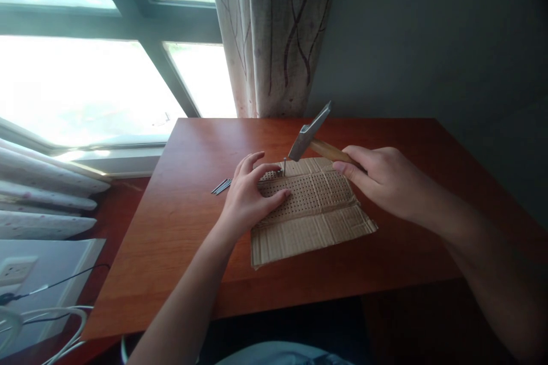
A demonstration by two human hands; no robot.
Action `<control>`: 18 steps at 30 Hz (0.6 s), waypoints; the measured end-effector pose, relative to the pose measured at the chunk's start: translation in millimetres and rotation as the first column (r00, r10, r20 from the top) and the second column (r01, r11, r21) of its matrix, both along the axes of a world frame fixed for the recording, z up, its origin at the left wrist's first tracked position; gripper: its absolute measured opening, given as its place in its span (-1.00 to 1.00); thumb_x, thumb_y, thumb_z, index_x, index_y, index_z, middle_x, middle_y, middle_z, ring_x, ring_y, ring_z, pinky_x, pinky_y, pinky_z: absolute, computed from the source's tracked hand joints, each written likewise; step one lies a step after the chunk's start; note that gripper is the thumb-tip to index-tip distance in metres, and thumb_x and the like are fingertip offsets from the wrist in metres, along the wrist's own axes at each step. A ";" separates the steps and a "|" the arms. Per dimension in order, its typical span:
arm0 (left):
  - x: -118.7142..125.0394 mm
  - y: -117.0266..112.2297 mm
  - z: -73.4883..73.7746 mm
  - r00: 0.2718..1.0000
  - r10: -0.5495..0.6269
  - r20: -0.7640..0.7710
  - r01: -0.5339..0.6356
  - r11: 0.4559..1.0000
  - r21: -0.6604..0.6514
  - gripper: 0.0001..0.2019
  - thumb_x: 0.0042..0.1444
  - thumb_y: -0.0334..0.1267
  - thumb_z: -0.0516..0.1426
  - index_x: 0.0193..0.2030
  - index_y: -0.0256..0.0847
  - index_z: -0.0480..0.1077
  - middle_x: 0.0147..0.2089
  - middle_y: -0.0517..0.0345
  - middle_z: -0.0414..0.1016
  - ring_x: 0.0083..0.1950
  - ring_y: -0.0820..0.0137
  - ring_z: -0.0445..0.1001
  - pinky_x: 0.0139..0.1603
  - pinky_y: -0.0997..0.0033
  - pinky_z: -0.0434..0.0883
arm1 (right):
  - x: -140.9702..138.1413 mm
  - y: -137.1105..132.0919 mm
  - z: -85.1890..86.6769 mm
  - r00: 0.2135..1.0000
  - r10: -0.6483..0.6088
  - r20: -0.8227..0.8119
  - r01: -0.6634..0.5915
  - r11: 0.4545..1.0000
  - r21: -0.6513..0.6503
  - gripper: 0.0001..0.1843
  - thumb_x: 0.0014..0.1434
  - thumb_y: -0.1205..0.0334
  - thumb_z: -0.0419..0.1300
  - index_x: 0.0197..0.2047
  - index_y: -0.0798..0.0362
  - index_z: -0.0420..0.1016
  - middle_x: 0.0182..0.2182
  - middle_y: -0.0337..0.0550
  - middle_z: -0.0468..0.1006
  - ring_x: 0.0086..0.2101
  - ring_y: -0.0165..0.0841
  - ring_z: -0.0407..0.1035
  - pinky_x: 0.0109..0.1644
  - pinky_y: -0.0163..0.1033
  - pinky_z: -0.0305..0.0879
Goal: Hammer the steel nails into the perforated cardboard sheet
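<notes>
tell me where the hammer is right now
In the head view, the hammer is just right of centre, held in the right hand, to the right of the upright nail near the far edge of the cardboard.

We cannot see the end of the hammer (306, 136) inside the right hand (377, 174), nor the cardboard (314, 199) under the left hand (250, 188); above us, the curtain (278, 28) is cut off.

Tan cardboard (314, 234) (dark-dotted across its middle), silver-grey hammer head (305, 137), honey-brown handle (329, 150), reddish-brown table (184, 194), pale, wavy-lined curtain (280, 28)
</notes>
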State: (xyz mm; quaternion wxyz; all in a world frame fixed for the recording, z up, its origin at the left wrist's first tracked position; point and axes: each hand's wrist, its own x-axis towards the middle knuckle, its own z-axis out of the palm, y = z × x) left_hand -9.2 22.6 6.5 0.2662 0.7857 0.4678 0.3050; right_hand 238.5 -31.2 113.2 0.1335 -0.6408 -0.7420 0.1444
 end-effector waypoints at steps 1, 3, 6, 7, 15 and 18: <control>0.0 0.1 -0.2 1.000 -0.002 0.010 0.002 1.000 -0.005 -0.62 0.05 -0.07 0.35 0.01 -0.06 0.52 0.39 -0.05 0.25 0.44 0.00 0.19 0.41 -0.15 0.24 | -1.3 1.8 2.9 1.000 0.003 0.010 -0.003 1.000 0.008 -0.64 0.42 0.08 0.05 -0.43 -0.02 0.20 -0.60 -0.32 0.34 -0.57 -0.42 0.25 -0.43 -0.24 0.04; 0.3 0.1 -0.6 1.000 -0.010 0.029 0.010 1.000 -0.009 -0.62 0.05 -0.09 0.35 0.02 -0.04 0.52 0.38 -0.04 0.25 0.44 0.00 0.19 0.42 -0.16 0.23 | -4.5 5.4 8.4 1.000 0.011 0.023 -0.012 1.000 0.023 -0.63 0.41 0.10 0.06 -0.45 -0.03 0.17 -0.60 -0.33 0.32 -0.57 -0.43 0.22 -0.43 -0.23 0.03; 1.3 -0.8 -1.6 0.998 0.001 0.065 -0.001 1.000 -0.001 -0.64 0.04 -0.11 0.37 -0.01 -0.05 0.52 0.41 -0.02 0.21 0.48 0.01 0.14 0.44 -0.15 0.19 | -9.3 9.1 12.7 0.999 0.021 0.024 -0.021 0.999 0.028 -0.61 0.40 0.10 0.07 -0.47 -0.03 0.13 -0.61 -0.32 0.31 -0.57 -0.43 0.21 -0.43 -0.23 0.02; 1.7 -1.4 -2.1 0.996 0.019 0.083 -0.019 1.000 -0.004 -0.64 0.03 -0.11 0.37 -0.02 -0.05 0.52 0.44 -0.03 0.17 0.49 0.01 0.11 0.45 -0.14 0.18 | -10.5 9.7 12.7 1.000 0.021 0.020 -0.022 0.999 0.024 -0.61 0.40 0.10 0.07 -0.47 -0.03 0.13 -0.60 -0.32 0.31 -0.57 -0.43 0.21 -0.43 -0.23 0.02; 2.5 -3.6 -4.6 0.982 0.024 0.190 -0.022 1.000 -0.009 -0.67 0.01 -0.16 0.40 -0.06 -0.08 0.54 0.43 -0.02 0.21 0.39 0.06 0.31 0.38 -0.07 0.32 | -9.4 7.3 3.3 1.000 0.012 0.004 -0.012 1.000 -0.012 -0.66 0.40 0.07 0.04 -0.41 -0.03 0.25 -0.58 -0.28 0.40 -0.56 -0.40 0.28 -0.44 -0.22 0.07; 2.6 -2.4 -5.1 0.978 -0.008 0.208 0.005 1.000 0.014 -0.70 0.03 -0.18 0.38 -0.08 -0.09 0.55 0.30 -0.02 0.39 0.31 0.09 0.39 0.34 -0.06 0.36 | -7.8 5.3 3.2 1.000 0.003 -0.009 -0.003 1.000 -0.018 -0.65 0.40 0.05 0.05 -0.42 -0.03 0.25 -0.59 -0.28 0.40 -0.57 -0.40 0.28 -0.45 -0.23 0.07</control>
